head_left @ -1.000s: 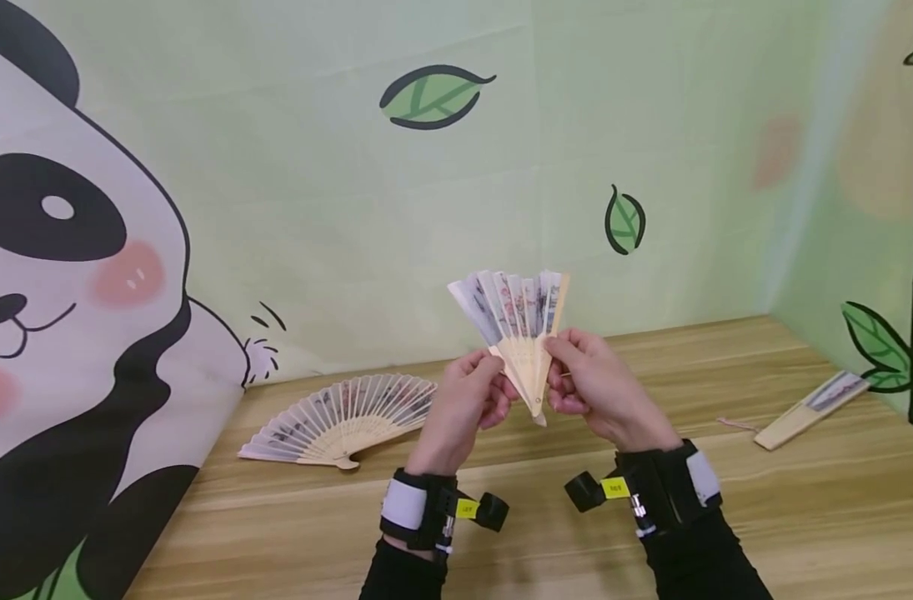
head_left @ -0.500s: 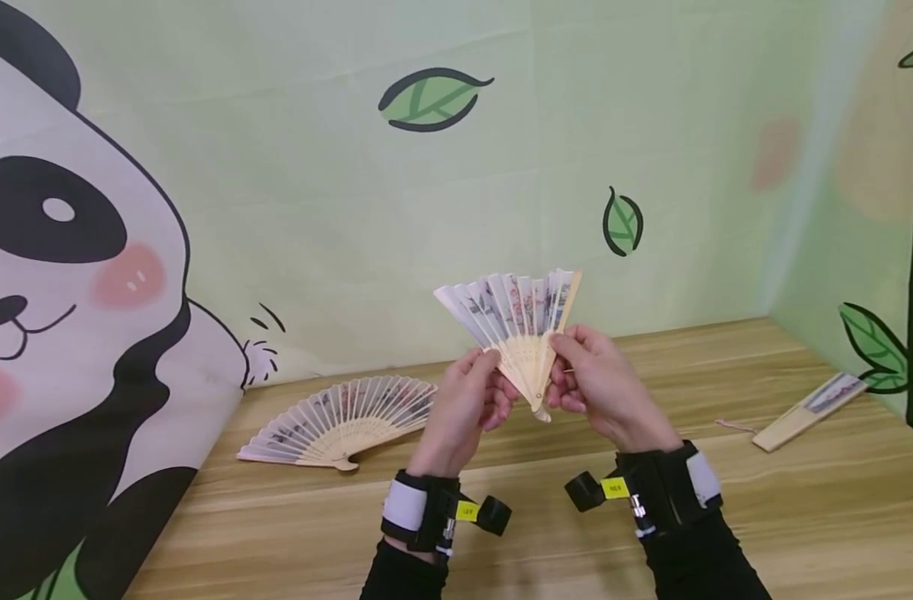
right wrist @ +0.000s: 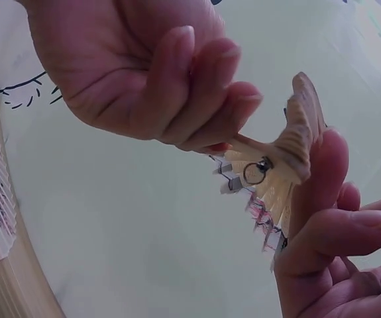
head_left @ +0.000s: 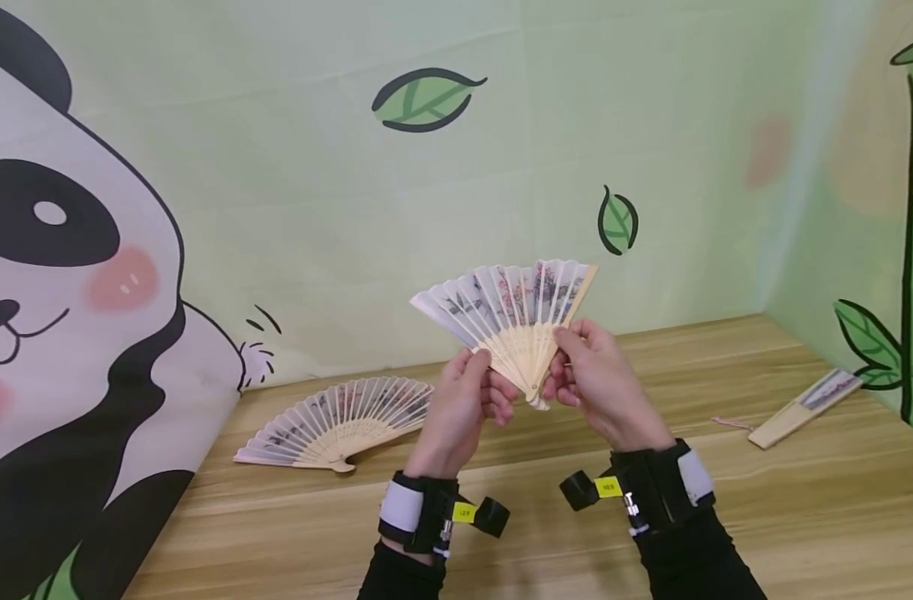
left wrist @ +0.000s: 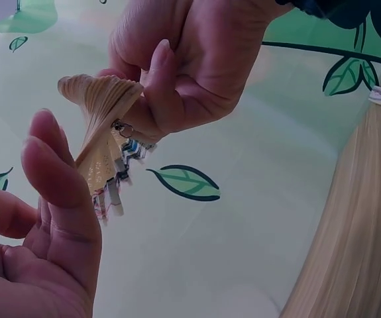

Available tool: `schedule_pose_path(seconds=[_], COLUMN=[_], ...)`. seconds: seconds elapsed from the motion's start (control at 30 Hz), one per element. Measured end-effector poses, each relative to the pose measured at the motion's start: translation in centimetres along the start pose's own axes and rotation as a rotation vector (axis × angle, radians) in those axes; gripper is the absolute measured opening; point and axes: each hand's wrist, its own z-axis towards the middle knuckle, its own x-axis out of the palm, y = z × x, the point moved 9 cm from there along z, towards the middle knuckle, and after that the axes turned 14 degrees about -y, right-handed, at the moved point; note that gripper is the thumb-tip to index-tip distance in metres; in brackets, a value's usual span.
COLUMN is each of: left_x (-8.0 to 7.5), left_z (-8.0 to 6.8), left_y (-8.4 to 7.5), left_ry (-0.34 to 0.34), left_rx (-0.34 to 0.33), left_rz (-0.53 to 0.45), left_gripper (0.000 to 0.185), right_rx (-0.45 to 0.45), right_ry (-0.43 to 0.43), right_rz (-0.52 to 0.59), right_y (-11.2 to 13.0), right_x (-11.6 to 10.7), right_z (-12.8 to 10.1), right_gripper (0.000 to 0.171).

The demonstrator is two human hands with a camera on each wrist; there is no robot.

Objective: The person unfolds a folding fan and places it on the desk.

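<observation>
- The left hand (head_left: 464, 400) is pinching the left outer stick of a paper fan (head_left: 504, 312), fingers curled round it.
- The right hand (head_left: 591, 383) is gripping the right outer stick, thumb on top.
- The paper fan is being held partly spread in the air above the tabletop (head_left: 546, 533), between both hands.
- An open fan (head_left: 336, 417) is lying flat to the left.
- A folded fan (head_left: 801, 408) is lying far right, well apart.

The lower ribs of the half-open fan (head_left: 510, 312) are hidden behind the left hand (head_left: 464, 408) and right hand (head_left: 594, 383). Its painted design is too small to be made out.
</observation>
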Motion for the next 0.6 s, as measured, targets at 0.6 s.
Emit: schedule_pose_path(seconds=[0.6], left_x=[0.04], left_z=[0.01], left_y=[-0.08], left_ry=[-0.038], left_rx=[-0.003], left_rz=[-0.096], left_gripper=[0.014], right_rx=[-0.039], right_ry=[-0.063], right_rz=[0.066], right_y=[0.49], right_x=[-0.28], right_z=[-0.04], right_gripper=[0.018])
